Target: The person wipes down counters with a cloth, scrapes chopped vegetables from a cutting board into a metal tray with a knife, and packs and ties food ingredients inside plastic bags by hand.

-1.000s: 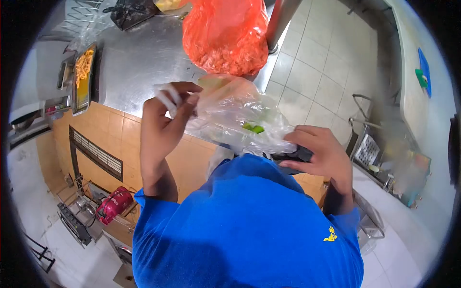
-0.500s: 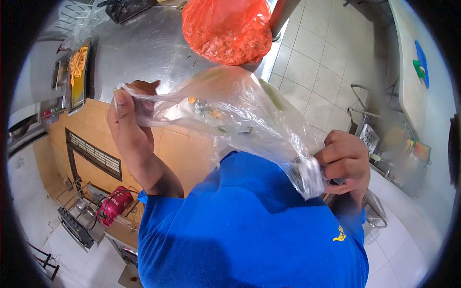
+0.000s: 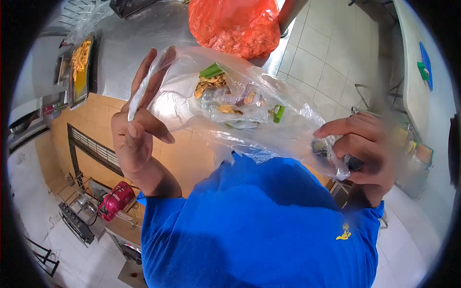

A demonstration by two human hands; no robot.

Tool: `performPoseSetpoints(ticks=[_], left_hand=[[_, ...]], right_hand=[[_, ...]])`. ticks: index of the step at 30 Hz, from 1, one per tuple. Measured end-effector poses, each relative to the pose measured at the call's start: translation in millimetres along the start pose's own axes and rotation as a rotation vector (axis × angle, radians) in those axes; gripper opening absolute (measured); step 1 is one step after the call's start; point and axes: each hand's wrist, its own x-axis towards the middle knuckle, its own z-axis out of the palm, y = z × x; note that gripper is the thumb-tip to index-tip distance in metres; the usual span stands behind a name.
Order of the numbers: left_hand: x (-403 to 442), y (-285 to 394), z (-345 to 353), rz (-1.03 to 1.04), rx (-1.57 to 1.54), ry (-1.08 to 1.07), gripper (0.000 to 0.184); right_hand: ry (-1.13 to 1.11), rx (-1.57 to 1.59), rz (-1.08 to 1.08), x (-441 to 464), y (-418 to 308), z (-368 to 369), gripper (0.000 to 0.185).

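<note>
A clear plastic bag (image 3: 283, 96) is stretched between my two hands above the front of my blue shirt. Through its film show green stalk pieces (image 3: 212, 71), a clump of brown-yellow food bits (image 3: 209, 86) and some purplish pieces I cannot name. My left hand (image 3: 137, 137) holds the bag at its left end, fingers spread, with the rim running across them. My right hand (image 3: 367, 146) has its fingers curled around the bag's gathered right end. A small dark thing (image 3: 354, 163) shows at those fingers; its kind is unclear.
A red plastic bag (image 3: 235, 29) with lumpy contents rests on the steel table (image 3: 125, 57). At the left is a tray (image 3: 79, 89) of yellow-orange strips. A pink-red gas cylinder (image 3: 116, 199) stands lower left. A white table (image 3: 413, 72) is at the far right.
The bag has been spread wider, and its contents show more clearly. My left fingers have opened out from a pinch at the rim. My right hand has moved right and slightly up.
</note>
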Motion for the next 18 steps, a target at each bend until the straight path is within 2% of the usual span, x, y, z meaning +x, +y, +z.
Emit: performPoseSetpoints(ticks=[4, 7, 10, 12, 13, 14, 16, 18], left_hand=[[-3, -5, -7, 0.094, 0.044, -0.052, 0.056], [-8, -11, -18, 0.150, 0.107, -0.092, 0.056], [10, -3, -24, 0.073, 0.050, 0.017, 0.051], [17, 17, -30, 0.245, -0.075, -0.037, 0.043], [18, 20, -31, 0.312, -0.147, -0.042, 0.040], [15, 18, -27, 0.385, -0.288, 0.006, 0.036], [1, 12, -17, 0.351, -0.118, 0.269, 0.035], [-4, 14, -18, 0.312, -0.028, 0.368, 0.037]], right_hand=[[-0.025, -0.049, 0.001, 1, 0, -8, 0.021], [-0.043, -0.057, -0.096, 3, 6, -11, 0.021], [0.047, -0.180, -0.103, 16, 13, 4, 0.020], [0.372, -0.238, -0.071, 10, -5, 5, 0.020], [0.437, -0.236, -0.103, 13, -9, 4, 0.018], [0.503, -0.236, -0.135, 15, -14, 3, 0.017], [0.432, -0.179, -0.290, 43, -21, 6, 0.013], [0.356, -0.127, -0.444, 73, -32, 13, 0.010]])
